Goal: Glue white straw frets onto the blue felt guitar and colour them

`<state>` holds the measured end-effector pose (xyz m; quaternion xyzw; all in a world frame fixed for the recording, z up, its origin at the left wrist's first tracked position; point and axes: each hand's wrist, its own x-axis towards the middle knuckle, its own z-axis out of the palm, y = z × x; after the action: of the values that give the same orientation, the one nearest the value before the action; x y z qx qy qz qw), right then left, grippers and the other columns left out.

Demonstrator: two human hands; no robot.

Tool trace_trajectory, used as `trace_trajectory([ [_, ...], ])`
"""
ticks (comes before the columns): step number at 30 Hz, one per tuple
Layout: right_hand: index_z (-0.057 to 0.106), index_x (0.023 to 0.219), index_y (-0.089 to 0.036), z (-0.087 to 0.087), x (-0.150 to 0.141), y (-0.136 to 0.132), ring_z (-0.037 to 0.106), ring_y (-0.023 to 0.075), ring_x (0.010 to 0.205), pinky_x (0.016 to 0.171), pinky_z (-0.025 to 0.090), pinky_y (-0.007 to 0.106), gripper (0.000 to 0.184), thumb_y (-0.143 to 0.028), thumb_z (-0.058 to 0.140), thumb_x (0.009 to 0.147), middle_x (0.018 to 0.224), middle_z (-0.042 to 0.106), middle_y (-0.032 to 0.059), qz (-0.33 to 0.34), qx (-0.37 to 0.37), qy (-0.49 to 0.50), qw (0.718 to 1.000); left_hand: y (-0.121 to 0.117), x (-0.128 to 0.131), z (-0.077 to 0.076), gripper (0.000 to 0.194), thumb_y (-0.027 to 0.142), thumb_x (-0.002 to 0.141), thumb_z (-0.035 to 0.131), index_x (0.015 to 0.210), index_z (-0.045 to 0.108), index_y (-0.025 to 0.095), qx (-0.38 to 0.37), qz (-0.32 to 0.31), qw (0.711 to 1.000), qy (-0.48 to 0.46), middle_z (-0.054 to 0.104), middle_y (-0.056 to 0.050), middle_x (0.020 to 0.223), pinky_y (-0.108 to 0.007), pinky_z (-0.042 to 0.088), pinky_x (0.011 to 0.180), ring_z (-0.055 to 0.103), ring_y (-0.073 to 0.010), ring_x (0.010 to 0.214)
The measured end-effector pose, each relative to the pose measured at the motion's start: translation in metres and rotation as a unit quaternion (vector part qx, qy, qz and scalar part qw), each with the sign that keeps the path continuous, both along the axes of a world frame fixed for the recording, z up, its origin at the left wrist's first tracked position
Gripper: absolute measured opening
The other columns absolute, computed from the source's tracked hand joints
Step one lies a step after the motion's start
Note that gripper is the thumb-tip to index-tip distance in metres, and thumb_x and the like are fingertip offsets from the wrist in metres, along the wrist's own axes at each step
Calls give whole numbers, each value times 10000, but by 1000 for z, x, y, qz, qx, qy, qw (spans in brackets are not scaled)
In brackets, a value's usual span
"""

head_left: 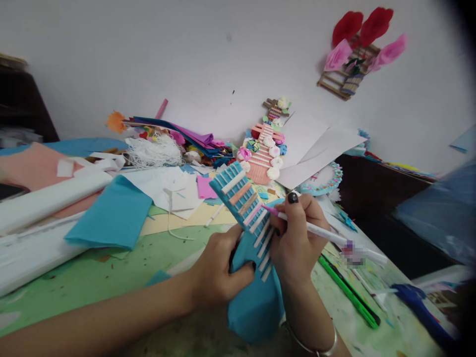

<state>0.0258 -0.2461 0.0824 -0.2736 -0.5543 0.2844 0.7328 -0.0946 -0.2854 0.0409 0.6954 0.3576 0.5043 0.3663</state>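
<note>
Holding one marker, one blue craft

Nothing is readable; the pen has a blurred patch.

A craft corner — whether in a home or a workshop, I cannot tell. The stained tabletop carries blue paper, white rolls, tangled string and a cutter — with red and pink paper flowers up on the plain wall.
</note>
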Motion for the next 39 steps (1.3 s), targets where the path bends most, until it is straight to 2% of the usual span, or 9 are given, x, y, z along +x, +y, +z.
trace_trajectory([
  [5, 446, 635, -199, 1, 0, -1, 336, 70, 443, 417, 256, 215, 348, -347, 636, 886, 503, 410, -75, -7, 9, -12, 1000, 0, -1, 0, 191, 246, 689, 528, 862, 508, 169, 5, 1, 1000, 15, 555, 22, 673, -266, 356, 562, 459, -125, 582],
  [10, 438, 614, -196, 2, 2, -5, 321, 70, 450, 435, 271, 223, 365, -336, 617, 899, 505, 393, -71, -45, 13, -75, 996, -2, -1, 1, 199, 245, 691, 539, 876, 514, 176, 7, -1, 1000, 20, 545, 33, 663, -259, 363, 555, 442, -117, 566],
  [15, 430, 587, -192, 0, 4, -5, 326, 67, 436, 422, 259, 217, 387, -323, 604, 907, 487, 401, -67, -8, 17, -89, 996, -3, 0, 2, 162, 220, 687, 546, 843, 532, 178, 12, 7, 1000, 13, 515, 41, 643, -251, 359, 558, 431, -113, 570],
  [20, 445, 602, -197, -1, 3, -6, 324, 74, 442, 425, 266, 226, 368, -331, 608, 903, 498, 383, -68, -53, 21, -86, 995, -3, 0, 3, 174, 221, 680, 552, 848, 536, 179, 4, 6, 1000, 10, 528, 42, 653, -247, 367, 558, 433, -110, 562],
  [26, 447, 603, -200, -2, 5, -8, 328, 75, 420, 404, 243, 239, 362, -327, 617, 895, 478, 404, -63, 14, 24, -93, 995, -3, 1, 5, 135, 232, 696, 543, 819, 513, 186, 17, 8, 1000, 10, 501, 46, 632, -250, 349, 553, 422, -109, 558],
  [31, 463, 599, -197, -4, 7, -10, 338, 79, 439, 422, 259, 248, 352, -308, 625, 891, 487, 399, -59, -33, 38, -124, 991, -3, 1, 4, 120, 241, 698, 546, 792, 488, 193, 13, 14, 1000, 12, 479, 55, 611, -249, 325, 544, 415, -102, 540],
  [35, 458, 609, -205, -8, 7, -12, 351, 81, 418, 404, 271, 249, 345, -319, 627, 887, 481, 435, -53, 12, 62, -127, 990, -4, 0, 3, 138, 236, 706, 551, 827, 501, 190, 19, -2, 1000, 1, 508, 45, 641, -250, 335, 544, 426, -105, 551],
  [39, 493, 636, -208, -9, 6, -12, 383, 87, 429, 413, 297, 250, 302, -299, 608, 900, 498, 465, -46, -46, 66, -107, 991, -4, 0, 2, 126, 219, 705, 544, 821, 512, 182, 13, 4, 1000, 3, 496, 46, 640, -257, 336, 553, 420, -108, 566],
])
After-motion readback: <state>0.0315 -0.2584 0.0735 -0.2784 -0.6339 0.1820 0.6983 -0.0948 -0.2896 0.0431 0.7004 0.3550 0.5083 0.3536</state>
